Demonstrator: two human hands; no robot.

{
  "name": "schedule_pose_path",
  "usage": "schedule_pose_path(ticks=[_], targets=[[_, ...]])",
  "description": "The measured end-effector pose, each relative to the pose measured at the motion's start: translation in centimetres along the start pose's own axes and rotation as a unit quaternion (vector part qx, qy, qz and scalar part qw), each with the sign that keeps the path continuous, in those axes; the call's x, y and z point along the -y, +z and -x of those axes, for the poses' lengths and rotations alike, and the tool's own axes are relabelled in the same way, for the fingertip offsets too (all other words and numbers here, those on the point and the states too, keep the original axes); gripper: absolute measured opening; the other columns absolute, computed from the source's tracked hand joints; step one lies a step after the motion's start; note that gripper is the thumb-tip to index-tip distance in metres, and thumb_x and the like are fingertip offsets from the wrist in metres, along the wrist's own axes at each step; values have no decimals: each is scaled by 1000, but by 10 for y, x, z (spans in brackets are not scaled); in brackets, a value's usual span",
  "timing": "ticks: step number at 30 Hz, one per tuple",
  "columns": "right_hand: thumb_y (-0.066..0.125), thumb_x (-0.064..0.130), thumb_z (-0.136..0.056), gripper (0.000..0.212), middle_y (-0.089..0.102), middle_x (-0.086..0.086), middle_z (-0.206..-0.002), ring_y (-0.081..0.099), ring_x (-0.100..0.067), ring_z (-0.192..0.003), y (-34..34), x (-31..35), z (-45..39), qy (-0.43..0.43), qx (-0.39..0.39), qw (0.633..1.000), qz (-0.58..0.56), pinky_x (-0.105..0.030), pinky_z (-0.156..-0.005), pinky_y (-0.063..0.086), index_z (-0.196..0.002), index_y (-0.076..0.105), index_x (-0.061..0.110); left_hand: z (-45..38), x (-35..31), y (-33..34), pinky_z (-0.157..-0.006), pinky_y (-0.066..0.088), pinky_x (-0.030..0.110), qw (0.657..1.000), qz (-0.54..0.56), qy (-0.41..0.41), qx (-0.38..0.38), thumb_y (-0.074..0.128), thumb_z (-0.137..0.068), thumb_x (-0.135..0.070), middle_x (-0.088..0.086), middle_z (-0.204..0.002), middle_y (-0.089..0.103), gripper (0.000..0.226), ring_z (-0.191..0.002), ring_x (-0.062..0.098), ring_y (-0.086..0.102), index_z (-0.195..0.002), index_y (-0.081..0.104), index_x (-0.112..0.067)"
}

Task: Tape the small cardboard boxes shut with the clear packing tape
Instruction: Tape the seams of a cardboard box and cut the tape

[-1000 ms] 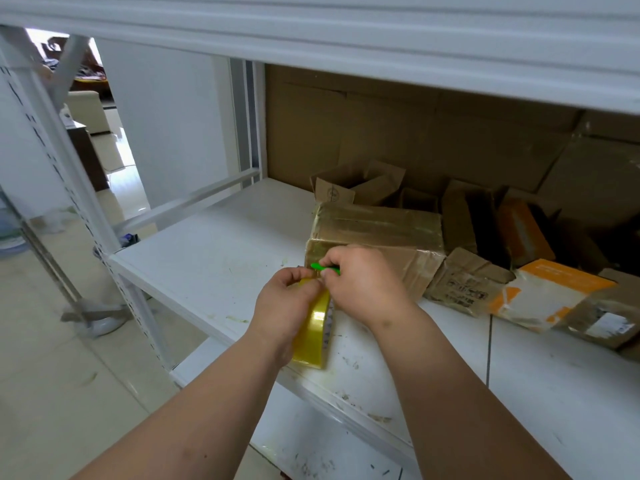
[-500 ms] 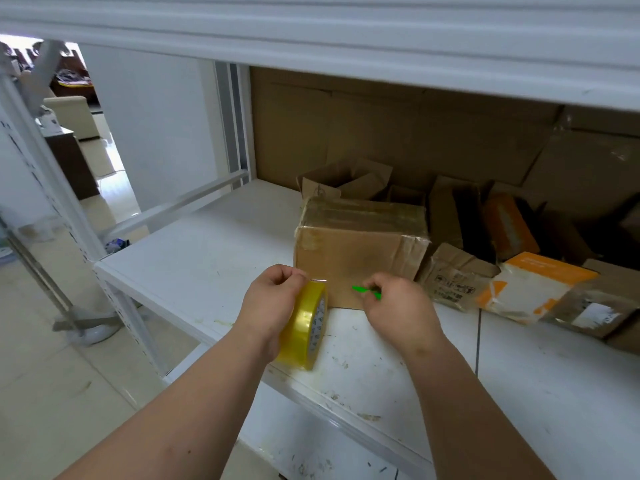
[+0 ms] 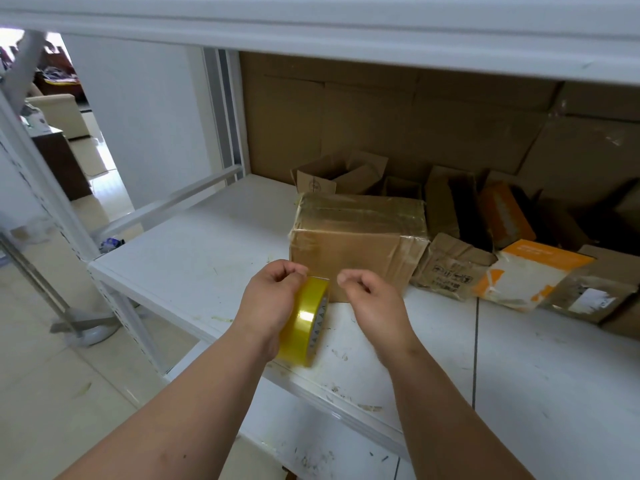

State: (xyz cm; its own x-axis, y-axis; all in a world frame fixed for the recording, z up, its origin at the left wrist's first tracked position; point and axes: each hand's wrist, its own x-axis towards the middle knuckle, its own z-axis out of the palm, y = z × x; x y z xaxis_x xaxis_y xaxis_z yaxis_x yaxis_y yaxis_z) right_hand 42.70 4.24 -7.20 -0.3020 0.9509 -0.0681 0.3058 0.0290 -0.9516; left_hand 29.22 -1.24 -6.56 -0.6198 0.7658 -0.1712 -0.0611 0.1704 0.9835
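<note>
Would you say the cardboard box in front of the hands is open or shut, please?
Shut: the cardboard box has its top flaps lying flat, with glossy clear tape across them.

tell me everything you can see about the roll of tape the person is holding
The roll of tape is a wide ring of clear packing tape that looks glossy yellow where it is wound, with a light highlight on its band. Its core edge, printed with small dark marks, faces right. It stands on edge at the front of the white shelf, just before the taped cardboard box. The left hand grips it from the left, fingers curled over its top. The right hand is close beside it, apparently not touching.
</note>
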Motion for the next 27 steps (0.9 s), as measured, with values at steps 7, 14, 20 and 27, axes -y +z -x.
schedule_pose_path(ticks=[7,14,20,27], targets=[[66,8,-87,7,69,4,-81,61,-12,-84,17,17,-1,73,4,989,-132,-22,-70,44,-83,71,12,7,4,-6,-79,49,30,997,-25,63,47,59,-97,-19,-6,-89,70,15,-85,13,62,-90,71,-27],[55,22,-95,17,65,4,-85,61,-21,-88,26,20,3,42,-15,999,14,-39,-84,52,-80,61,26,13,2,-6,-85,47,22,989,-105,102,24,58,-98,-23,-19,-103,64,18,-99,3,59,-113,66,-28],[46,24,-101,20,55,9,-104,52,-18,-107,36,26,20,-76,-91,976,181,-38,-102,33,-83,48,31,13,-2,0,-72,37,9,976,-163,142,14,54,-100,-20,-21,-99,58,43,-86,-5,54,-141,48,-26],[47,22,-101,23,60,11,-81,58,-13,-86,35,29,30,-57,-112,989,79,-44,-101,41,-79,50,30,21,7,0,-75,42,27,964,-180,197,6,53,-99,-19,-18,-96,57,22,-89,11,60,-117,46,-30]])
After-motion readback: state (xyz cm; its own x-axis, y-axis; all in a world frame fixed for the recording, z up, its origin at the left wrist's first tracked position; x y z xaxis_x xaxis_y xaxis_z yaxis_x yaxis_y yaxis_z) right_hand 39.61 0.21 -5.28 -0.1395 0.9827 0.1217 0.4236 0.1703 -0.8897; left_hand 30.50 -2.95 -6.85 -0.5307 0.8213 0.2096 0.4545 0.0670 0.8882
